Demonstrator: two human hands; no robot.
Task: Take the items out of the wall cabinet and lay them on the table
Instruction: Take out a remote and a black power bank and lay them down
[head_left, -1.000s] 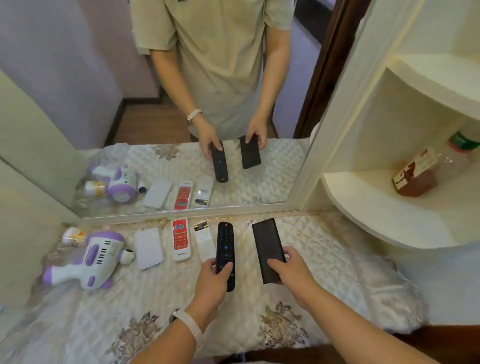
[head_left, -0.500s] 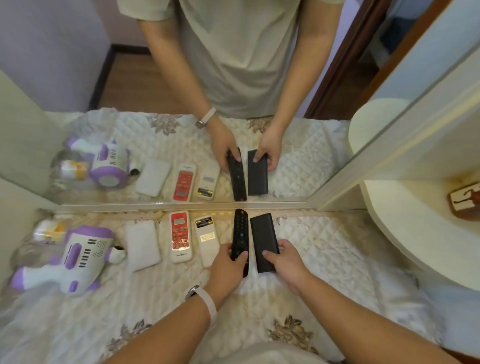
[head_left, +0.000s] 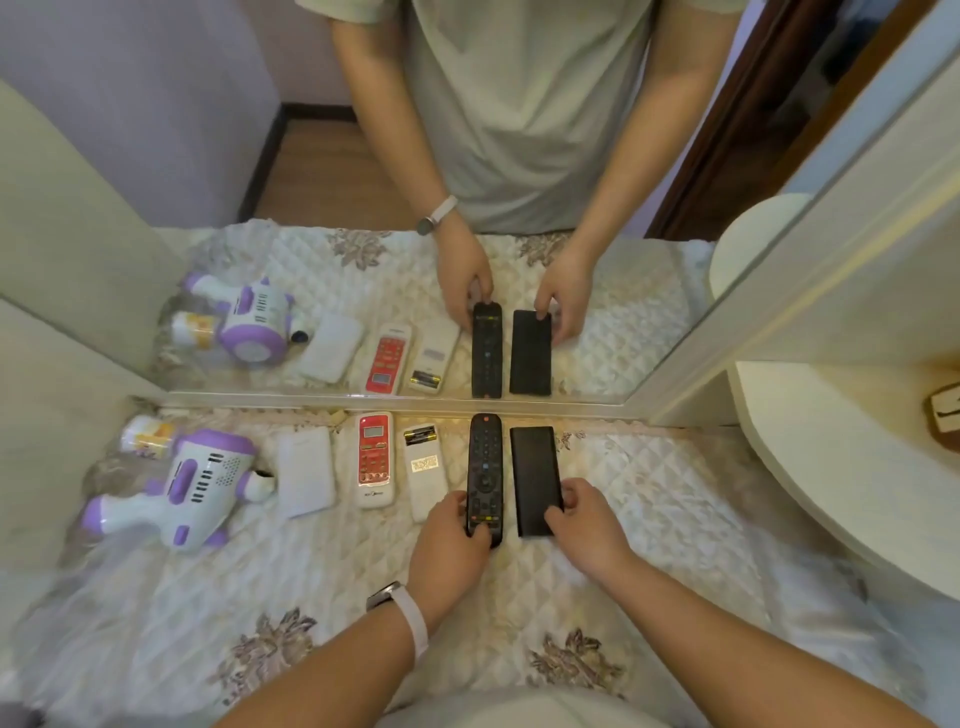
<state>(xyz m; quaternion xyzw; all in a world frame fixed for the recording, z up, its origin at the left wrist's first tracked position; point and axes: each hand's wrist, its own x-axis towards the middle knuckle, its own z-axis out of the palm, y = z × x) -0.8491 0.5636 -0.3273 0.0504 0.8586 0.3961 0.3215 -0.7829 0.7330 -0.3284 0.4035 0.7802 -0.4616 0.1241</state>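
Quilted table (head_left: 675, 499) by a mirror (head_left: 332, 171) — left fingers (head_left: 453, 503) grip black remote (head_left: 485, 467), right fingers (head_left: 577, 491) pinch black slab (head_left: 534, 473); white remotes (head_left: 426, 486) alongside

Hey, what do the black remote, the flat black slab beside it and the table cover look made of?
Black remote: likely hard plastic, slightly glossy, with raised rubbery-looking buttons.
Flat black slab: matte plastic or metal, cannot tell; smooth, featureless.
Table cover: quilted fabric with satin-like sheen, stitched diamonds.

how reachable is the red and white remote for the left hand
Probably yes, once freed: the red and white remote lies uncovered two places left of the black remote that the left hand grips, with only a flat white remote between.
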